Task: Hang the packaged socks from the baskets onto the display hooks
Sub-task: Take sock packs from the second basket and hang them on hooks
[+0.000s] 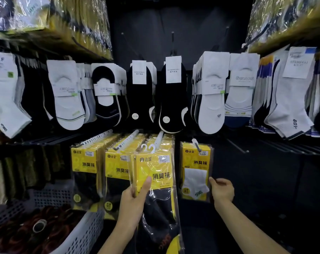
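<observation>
- Head view: my left hand (pixel 133 197) grips a small bundle of yellow sock packs (pixel 155 173). The thumb (pixel 146 182) is pressed flat on the front and the other fingers are curled behind, out of sight.
- Above that thumb, the bundle's white hangers (pixel 148 147) sit right at the tip of the crowded hook (pixel 159 137). I cannot tell whether they are threaded on or only held against it.
- My right hand (pixel 222 189) has its thumb tip on the right edge of the white-sock pack (pixel 195 173), with the fingers curled close beside it. It looks like a pinch on the plastic margin.
- That pack hangs alone from the short hook (pixel 195 144) above my right fingertips.
- Done so far, as I judge it: the two full hooks (pixel 96 138) (pixel 127 139) left of my left fingers are packed tight, and the crowded hook is nearly as full.
- Still to do: seat this bundle, then fill the short hook and perhaps the bare hooks (pixel 237 146) off to the right of my right hand.
- Below and left of my left wrist stands the grey basket (pixel 85 233). Its contents are dark and blurred, so I cannot say how many packs remain.
</observation>
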The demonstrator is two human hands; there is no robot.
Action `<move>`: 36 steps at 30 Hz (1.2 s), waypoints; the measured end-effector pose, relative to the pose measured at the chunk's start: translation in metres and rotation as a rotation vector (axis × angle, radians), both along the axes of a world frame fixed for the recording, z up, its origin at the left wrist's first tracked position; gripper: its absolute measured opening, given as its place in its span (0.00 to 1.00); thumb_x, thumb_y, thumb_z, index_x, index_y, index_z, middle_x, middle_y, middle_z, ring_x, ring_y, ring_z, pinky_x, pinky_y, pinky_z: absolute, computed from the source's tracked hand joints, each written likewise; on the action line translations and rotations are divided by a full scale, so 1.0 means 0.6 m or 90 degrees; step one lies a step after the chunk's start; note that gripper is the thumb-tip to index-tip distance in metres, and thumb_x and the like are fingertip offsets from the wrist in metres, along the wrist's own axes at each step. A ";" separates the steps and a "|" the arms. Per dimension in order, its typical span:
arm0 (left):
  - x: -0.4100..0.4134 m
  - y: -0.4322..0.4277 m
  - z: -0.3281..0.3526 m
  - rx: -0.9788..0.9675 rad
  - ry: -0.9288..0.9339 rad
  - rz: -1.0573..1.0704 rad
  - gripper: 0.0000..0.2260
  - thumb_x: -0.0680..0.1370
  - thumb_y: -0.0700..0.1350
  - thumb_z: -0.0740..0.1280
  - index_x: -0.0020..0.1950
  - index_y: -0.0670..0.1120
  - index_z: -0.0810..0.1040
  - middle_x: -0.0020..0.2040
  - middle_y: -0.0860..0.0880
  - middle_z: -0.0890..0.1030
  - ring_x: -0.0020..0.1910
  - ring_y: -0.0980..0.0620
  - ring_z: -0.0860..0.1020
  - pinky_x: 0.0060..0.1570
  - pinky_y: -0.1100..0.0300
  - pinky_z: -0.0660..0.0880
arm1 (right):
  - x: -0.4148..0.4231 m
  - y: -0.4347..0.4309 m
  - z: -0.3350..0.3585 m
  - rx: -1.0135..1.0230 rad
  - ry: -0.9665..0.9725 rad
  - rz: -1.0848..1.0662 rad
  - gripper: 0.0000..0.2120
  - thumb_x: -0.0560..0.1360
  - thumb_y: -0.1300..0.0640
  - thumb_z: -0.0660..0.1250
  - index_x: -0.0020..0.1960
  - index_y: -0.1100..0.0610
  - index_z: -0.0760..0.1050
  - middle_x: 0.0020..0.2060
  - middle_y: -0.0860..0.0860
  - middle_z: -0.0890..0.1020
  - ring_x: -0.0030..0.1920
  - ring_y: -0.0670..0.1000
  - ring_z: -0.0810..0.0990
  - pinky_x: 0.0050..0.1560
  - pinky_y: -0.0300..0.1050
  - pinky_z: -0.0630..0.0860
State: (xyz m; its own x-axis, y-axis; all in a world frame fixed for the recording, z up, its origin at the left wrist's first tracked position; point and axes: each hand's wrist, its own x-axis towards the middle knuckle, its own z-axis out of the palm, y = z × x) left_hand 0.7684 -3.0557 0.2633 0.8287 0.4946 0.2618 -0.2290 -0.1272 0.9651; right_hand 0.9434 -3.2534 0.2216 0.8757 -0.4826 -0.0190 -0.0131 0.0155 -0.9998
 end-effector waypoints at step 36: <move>0.004 0.019 0.007 0.108 -0.064 0.081 0.25 0.75 0.59 0.62 0.19 0.53 0.63 0.18 0.54 0.56 0.18 0.58 0.56 0.20 0.70 0.56 | -0.121 -0.052 0.079 0.064 -0.216 0.267 0.04 0.76 0.61 0.66 0.49 0.57 0.79 0.44 0.54 0.86 0.46 0.52 0.84 0.50 0.46 0.78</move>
